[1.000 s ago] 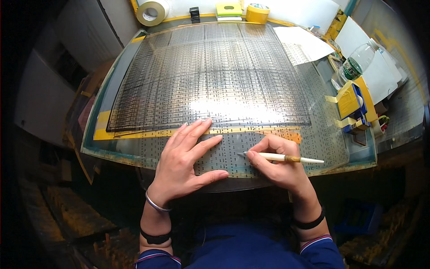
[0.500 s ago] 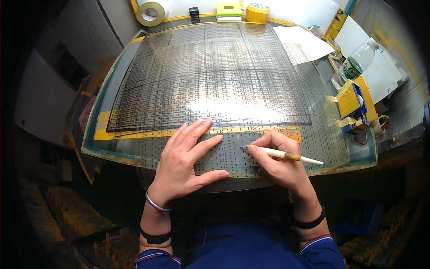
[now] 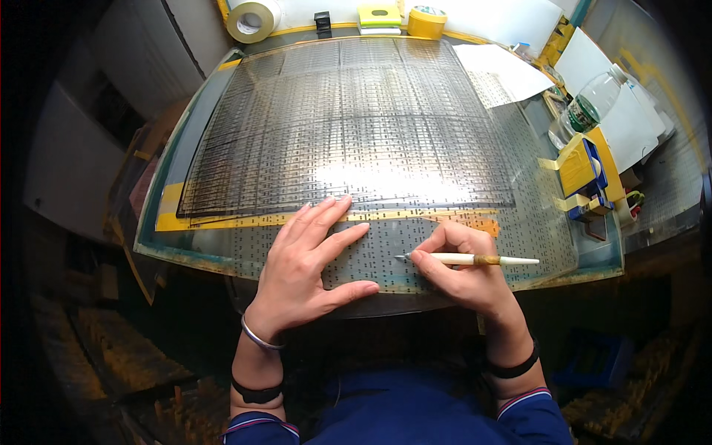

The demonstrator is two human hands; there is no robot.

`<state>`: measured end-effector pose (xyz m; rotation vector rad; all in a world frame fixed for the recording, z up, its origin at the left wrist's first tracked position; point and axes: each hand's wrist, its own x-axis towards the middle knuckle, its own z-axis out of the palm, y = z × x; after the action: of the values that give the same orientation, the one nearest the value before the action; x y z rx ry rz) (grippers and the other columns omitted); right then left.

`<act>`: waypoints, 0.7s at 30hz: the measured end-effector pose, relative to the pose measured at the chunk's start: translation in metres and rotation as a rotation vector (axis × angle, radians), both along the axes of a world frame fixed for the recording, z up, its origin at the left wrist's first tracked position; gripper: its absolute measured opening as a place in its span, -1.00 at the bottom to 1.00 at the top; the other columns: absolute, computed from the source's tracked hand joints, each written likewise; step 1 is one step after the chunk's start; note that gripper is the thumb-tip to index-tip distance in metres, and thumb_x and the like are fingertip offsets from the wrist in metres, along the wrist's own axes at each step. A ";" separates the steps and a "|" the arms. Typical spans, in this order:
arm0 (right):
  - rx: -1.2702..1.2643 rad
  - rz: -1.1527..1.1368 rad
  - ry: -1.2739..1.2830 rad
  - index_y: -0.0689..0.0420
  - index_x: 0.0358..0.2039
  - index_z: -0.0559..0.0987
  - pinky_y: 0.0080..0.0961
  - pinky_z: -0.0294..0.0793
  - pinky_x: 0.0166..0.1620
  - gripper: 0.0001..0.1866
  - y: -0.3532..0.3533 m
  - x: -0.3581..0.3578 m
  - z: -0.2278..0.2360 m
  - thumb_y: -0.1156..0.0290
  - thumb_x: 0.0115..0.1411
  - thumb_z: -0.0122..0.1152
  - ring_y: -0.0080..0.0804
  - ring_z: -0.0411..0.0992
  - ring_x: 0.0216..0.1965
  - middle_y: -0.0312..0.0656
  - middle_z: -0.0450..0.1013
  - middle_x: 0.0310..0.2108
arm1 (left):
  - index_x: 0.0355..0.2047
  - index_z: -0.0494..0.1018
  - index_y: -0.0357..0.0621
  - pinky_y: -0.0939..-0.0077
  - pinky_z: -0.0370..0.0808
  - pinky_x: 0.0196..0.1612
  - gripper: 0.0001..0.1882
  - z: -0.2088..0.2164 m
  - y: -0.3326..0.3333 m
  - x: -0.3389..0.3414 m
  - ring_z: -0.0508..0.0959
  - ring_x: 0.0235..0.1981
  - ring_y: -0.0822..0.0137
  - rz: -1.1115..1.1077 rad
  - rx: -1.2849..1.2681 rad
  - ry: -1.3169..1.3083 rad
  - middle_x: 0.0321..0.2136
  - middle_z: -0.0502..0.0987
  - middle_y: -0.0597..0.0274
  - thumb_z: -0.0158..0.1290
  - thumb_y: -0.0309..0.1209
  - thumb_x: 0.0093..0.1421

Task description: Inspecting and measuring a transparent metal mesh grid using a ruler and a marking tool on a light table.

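My left hand [image 3: 298,268] lies flat with fingers spread on a translucent sheet covered in rows of small dark marks [image 3: 356,268]. Its longer fingertips reach across a yellow tape strip [image 3: 241,221] to the near edge of a dark gridded film [image 3: 334,111]. In a pinch, my right hand [image 3: 463,267] holds a slim pen-shaped tool [image 3: 515,261] with a pale handle and a brown band. The fine grey tip points left, at or just above the marked sheet. Whether that tip is a blade or a brush is too small to tell.
Along the far edge stand a tape roll [image 3: 251,21], a small black object [image 3: 322,21] and a yellow round container [image 3: 426,22]. To the right are a clear bottle [image 3: 589,104], a yellow and blue tape dispenser [image 3: 582,167] and a white paper sheet [image 3: 512,70].
My right hand has shifted slightly toward me, and the tool's tip has come nearer with it. The tool now lies closer to level. My left hand stays in place.
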<state>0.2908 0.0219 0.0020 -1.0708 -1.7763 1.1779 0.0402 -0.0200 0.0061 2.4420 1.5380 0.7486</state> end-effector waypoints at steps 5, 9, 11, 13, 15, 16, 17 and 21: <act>-0.035 -0.074 0.044 0.26 -0.43 0.60 -0.65 0.36 -0.47 -0.88 0.000 -0.004 -0.002 0.51 0.18 0.37 -0.70 0.41 -0.54 -0.28 0.53 -0.55 | 0.14 0.53 -0.03 -0.04 0.14 0.41 -0.26 0.000 0.000 0.000 0.31 0.36 0.00 -0.004 0.002 -0.001 0.30 0.38 0.00 0.32 0.12 0.03; 0.006 -0.006 0.007 0.26 -0.43 0.60 -0.65 0.37 -0.47 -0.88 0.001 0.000 -0.002 0.51 0.18 0.37 -0.70 0.42 -0.53 -0.27 0.53 -0.55 | 0.13 0.54 -0.03 -0.04 0.14 0.41 -0.26 0.000 0.000 0.000 0.32 0.35 -0.01 -0.003 0.008 -0.001 0.30 0.38 0.00 0.33 0.12 0.03; -0.024 -0.005 0.013 0.26 -0.43 0.60 -0.65 0.37 -0.47 -0.88 0.001 0.001 -0.001 0.52 0.18 0.37 -0.70 0.42 -0.53 -0.27 0.52 -0.56 | 0.13 0.54 -0.03 -0.04 0.14 0.41 -0.26 0.001 0.000 0.000 0.32 0.35 -0.01 -0.004 0.010 0.000 0.29 0.38 0.00 0.33 0.11 0.03; -0.050 -0.063 0.036 0.26 -0.43 0.60 -0.65 0.36 -0.48 -0.89 0.000 -0.003 -0.002 0.52 0.18 0.37 -0.70 0.42 -0.53 -0.28 0.51 -0.57 | 0.13 0.54 -0.03 -0.04 0.14 0.41 -0.26 0.000 0.000 0.001 0.32 0.35 -0.01 -0.005 0.007 -0.003 0.29 0.38 0.00 0.33 0.11 0.03; -0.076 -0.131 0.104 0.26 -0.44 0.60 -0.64 0.37 -0.47 -0.87 -0.001 -0.008 -0.002 0.51 0.18 0.38 -0.70 0.42 -0.52 -0.28 0.51 -0.57 | 0.13 0.54 -0.03 -0.04 0.14 0.41 -0.26 0.000 0.000 0.000 0.32 0.35 -0.01 -0.005 0.007 -0.003 0.29 0.38 0.00 0.33 0.11 0.03; -0.089 -0.164 0.138 0.26 -0.45 0.60 -0.63 0.37 -0.47 -0.86 -0.001 -0.010 -0.002 0.50 0.17 0.38 -0.71 0.42 -0.52 -0.28 0.51 -0.56 | 0.13 0.54 -0.03 -0.04 0.14 0.41 -0.26 0.000 0.000 0.000 0.32 0.35 -0.01 -0.003 0.007 -0.003 0.29 0.38 0.00 0.33 0.12 0.03; -0.082 -0.159 0.113 0.26 -0.44 0.60 -0.64 0.37 -0.47 -0.86 -0.001 -0.009 -0.003 0.50 0.18 0.38 -0.71 0.42 -0.52 -0.28 0.52 -0.56 | 0.14 0.53 -0.03 -0.04 0.14 0.41 -0.26 0.000 0.000 0.000 0.32 0.35 -0.01 -0.003 0.005 -0.001 0.30 0.38 -0.01 0.33 0.12 0.03; -0.026 -0.049 0.003 0.26 -0.39 0.60 -0.66 0.38 -0.45 -0.89 0.000 0.001 -0.003 0.51 0.20 0.36 -0.71 0.43 -0.50 -0.28 0.53 -0.54 | 0.14 0.53 -0.03 -0.04 0.14 0.41 -0.25 0.000 0.000 0.000 0.32 0.36 -0.01 -0.006 0.005 -0.001 0.30 0.38 -0.01 0.33 0.12 0.03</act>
<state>0.2916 0.0216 -0.0010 -1.1203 -1.7273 1.1755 0.0400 -0.0197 0.0066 2.4481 1.5302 0.7532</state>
